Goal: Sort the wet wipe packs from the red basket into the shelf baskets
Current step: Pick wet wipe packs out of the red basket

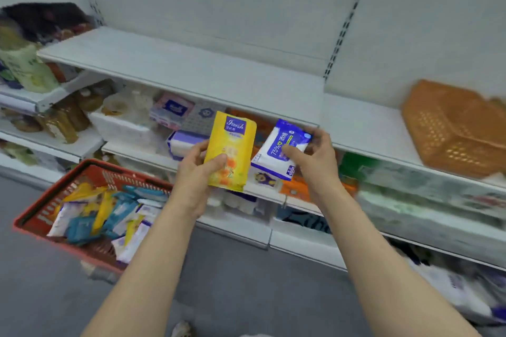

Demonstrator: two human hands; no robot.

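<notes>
Both hands are full: left hand (195,169) grips a flat yellow plastic wipe pack (231,149), right hand (315,156) pinches a white-and-blue plastic wipe pack (282,149), both held up in front of the white metal shelf (191,68). Looks like the carry step, so next is finding the matching baskets. An orange perforated plastic basket (449,128) sits right of the shelf's middle. Down left on the grey floor (41,295), the red plastic basket (90,169) has plenty of packs left.
</notes>
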